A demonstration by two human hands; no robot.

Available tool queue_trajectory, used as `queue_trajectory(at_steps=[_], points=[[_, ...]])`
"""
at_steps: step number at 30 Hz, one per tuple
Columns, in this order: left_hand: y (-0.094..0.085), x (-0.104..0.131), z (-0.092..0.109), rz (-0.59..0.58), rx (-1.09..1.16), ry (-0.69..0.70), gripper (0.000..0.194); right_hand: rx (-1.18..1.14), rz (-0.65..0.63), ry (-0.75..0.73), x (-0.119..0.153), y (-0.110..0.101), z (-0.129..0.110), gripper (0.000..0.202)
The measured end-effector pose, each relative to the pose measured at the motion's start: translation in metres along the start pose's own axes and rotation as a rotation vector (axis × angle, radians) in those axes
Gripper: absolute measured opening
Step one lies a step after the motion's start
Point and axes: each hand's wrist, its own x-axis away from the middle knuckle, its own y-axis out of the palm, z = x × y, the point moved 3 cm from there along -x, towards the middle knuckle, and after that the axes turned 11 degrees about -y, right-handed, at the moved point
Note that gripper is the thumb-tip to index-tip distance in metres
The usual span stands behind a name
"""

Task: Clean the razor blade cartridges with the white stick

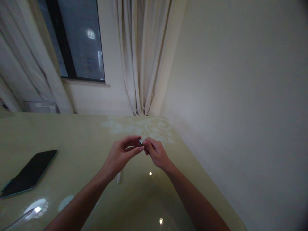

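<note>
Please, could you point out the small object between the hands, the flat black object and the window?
Small object (141, 141): head view, visible pale part.
Flat black object (32, 173): head view, middle of top.
Window (81, 45): head view, right pane's glass.

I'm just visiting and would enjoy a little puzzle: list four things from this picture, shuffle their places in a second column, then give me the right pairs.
Things:
1. Small green-and-silver object
2. Flat black rectangular object
3. Slim white stick-shaped object
4. Dark-framed glass window

Places:
A. Between the cream fabric curtains
B. On the glossy yellowish table, at the picture's left
C. At the fingertips of the left hand and right hand
D. On the table, just below the left hand in the picture

Pairs: 1-C, 2-B, 3-D, 4-A
</note>
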Motion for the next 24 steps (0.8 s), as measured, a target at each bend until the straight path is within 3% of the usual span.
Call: queue_trajectory(at_steps=[7,14,24], points=[[0.002,0.001,0.003,-0.051,0.06,-0.012,0.058,0.065,0.017,-0.044,-0.001,-0.004,-0.005,0.048],[-0.005,0.0,0.003,-0.083,0.018,0.056,0.04,0.149,-0.076,-0.103,-0.001,-0.007,-0.015,0.045],[-0.005,0.001,0.004,-0.118,-0.021,0.02,0.047,0.25,-0.142,-0.112,-0.002,-0.01,-0.02,0.043]])
